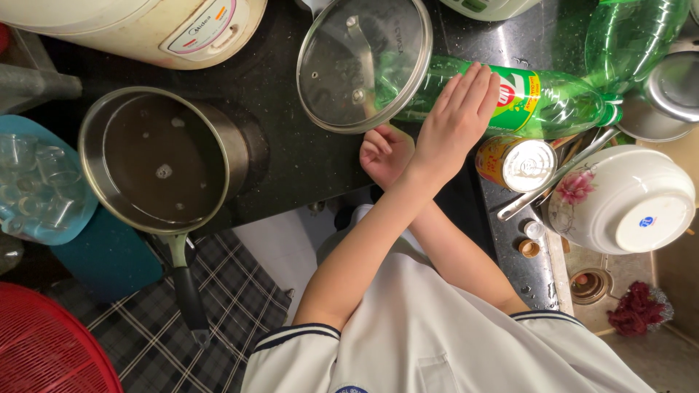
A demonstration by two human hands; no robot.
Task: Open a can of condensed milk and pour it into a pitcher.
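My arms are crossed over a dark counter point(284, 153). My left hand point(455, 120) lies flat, fingers straight, on a green plastic bottle point(561, 102) that lies on its side. My right hand point(384, 153) passes under the left forearm with its fingers curled at the rim of a round glass lid point(364, 62), which it holds tilted over the counter and part of the bottle. A steel pot point(164, 160) with dark liquid and a black handle stands to the left, uncovered.
A cream rice cooker point(145, 29) stands at the back left. A blue basket of glasses point(36, 182) and a red basket point(44, 349) are far left. A tin can point(518, 164), a metal utensil handle point(553, 178), an upturned white flowered bowl point(619, 200) and a sink drain point(590, 285) are on the right.
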